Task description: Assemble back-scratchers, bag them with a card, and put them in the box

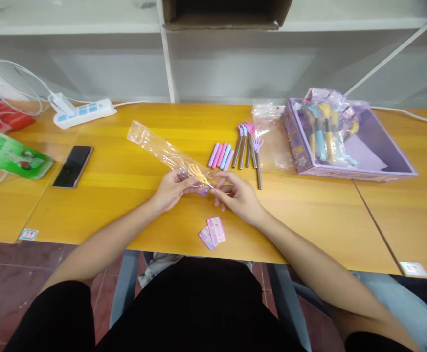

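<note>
Clear bag, purple box, bagged scratchers inside

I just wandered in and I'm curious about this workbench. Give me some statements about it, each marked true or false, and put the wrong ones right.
1. The left hand holds a clear plastic sleeve. True.
2. The right hand is at the far side of the table from the left. False: the two are close together.
3. The hand-shaped piece at the fingers is yellow. True.
4. The phone lies on top of the power strip. False: it lies on the table, apart from the strip.
5. Two small cards overlap near the table's front edge. True.
6. The coloured tubes stand upright. False: they lie flat, side by side.
</note>
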Motion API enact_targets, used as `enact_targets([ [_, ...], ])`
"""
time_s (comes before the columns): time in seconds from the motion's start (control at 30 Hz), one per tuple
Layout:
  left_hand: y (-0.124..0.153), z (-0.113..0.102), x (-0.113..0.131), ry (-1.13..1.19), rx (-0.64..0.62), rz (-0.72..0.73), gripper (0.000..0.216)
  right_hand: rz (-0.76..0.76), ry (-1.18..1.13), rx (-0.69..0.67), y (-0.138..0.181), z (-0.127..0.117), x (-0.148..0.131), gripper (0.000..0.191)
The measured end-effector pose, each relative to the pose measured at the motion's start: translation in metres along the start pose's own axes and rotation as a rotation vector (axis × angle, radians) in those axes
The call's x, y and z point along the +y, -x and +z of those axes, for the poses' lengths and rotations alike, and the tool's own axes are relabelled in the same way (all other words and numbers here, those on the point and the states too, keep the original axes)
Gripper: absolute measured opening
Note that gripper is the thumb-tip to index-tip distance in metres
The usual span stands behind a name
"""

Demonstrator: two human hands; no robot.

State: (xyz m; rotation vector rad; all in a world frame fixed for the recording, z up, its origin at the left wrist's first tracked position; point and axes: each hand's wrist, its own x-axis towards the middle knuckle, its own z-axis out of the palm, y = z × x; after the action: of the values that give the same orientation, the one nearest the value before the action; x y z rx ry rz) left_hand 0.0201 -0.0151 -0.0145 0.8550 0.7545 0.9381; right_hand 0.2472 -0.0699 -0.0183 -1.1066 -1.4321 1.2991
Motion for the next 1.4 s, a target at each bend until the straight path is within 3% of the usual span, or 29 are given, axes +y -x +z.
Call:
enact_targets([
  [0.1,-0.001,-0.002,0.005,-0.023,0.026,0.015,0.046,0.067,-0.011,-0.049,0.001,-0.006,-0.003,0.057],
  [0.2,-0.005,-0.01,0.015,0.011,0.13,0.105,0.047,0.136,0.015,-0.14,0.0,-0.02,-0.008,0.05],
  [0.43,-0.014,-0.031,0.037,0.042,0.214,0.226,0.044,0.123,-0.021,-0.235,-0.002,-0.049,-0.017,0.039],
  [0.63,-0.008,-0.021,0.028,-0.01,0.179,0.16,0.049,0.155,-0.051,-0.213,-0.006,-0.058,-0.018,0.037],
  [0.77,-0.002,-0.015,0.026,-0.021,0.148,0.132,0.047,0.08,0.035,-0.203,-0.006,-0.056,-0.016,0.029],
  [0.87,0.002,-0.014,0.028,-0.021,0.16,0.116,0.046,-0.01,0.091,-0.107,-0.006,-0.054,-0.013,0.025],
  [0.97,0.003,-0.014,0.03,-0.021,0.15,0.082,0.045,-0.055,0.059,-0.024,-0.006,-0.049,-0.009,0.021],
  [1.07,0.005,-0.015,0.027,0.017,0.152,0.055,0.042,-0.066,0.011,-0.022,-0.001,-0.04,-0.006,0.017],
  [1.3,0.012,-0.017,-0.003,-0.002,-0.035,-0.044,0.035,-0.132,0.036,-0.059,0.014,-0.018,-0.002,0.009],
  [1.4,0.017,-0.015,-0.004,-0.095,-0.075,-0.084,0.038,-0.14,0.059,-0.03,0.011,-0.012,0.001,0.013],
])
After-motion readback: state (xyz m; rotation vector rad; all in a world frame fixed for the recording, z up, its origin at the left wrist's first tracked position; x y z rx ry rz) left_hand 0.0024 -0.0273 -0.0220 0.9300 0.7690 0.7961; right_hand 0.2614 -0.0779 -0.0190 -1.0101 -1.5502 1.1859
